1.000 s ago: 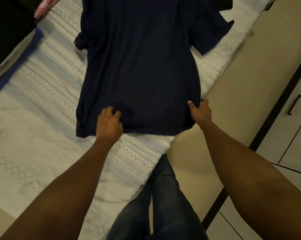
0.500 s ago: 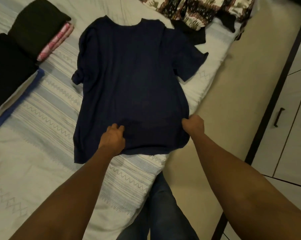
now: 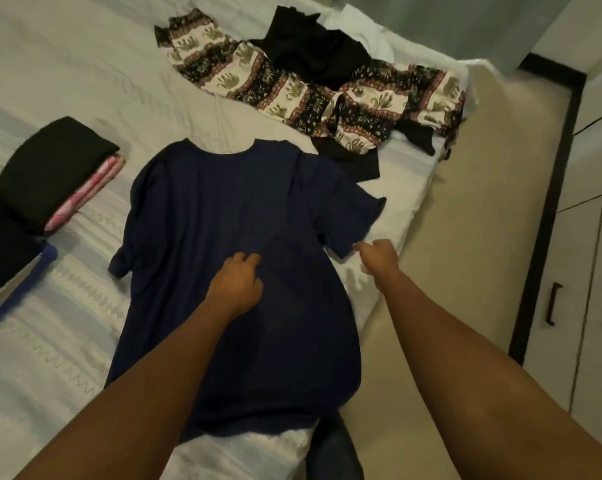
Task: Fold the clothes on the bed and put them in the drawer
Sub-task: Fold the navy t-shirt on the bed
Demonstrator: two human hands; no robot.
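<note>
While the left hand [image 3: 237, 289] rests curled on one navy T-shirt [image 3: 202, 216], the right hand [image 3: 377, 259] touches its sleeve; both grips are unclear. Two folded stacks [image 3: 53, 168] sit left, one elephant-print garment [image 3: 275, 88] beyond.

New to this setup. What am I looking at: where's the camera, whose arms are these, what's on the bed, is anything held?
There is no robot here. A person works with bare hands, and a wide-angle camera on their head looks down along both arms. On the bed a navy T-shirt lies spread flat. The left hand rests on its middle with fingers curled; whether it grips the cloth is unclear. The right hand appears to pinch the hem of the sleeve on the floor side. A folded stack sits at the left. An unfolded patterned garment and a black garment lie farther up. Cabinet doors stand on the right.
</note>
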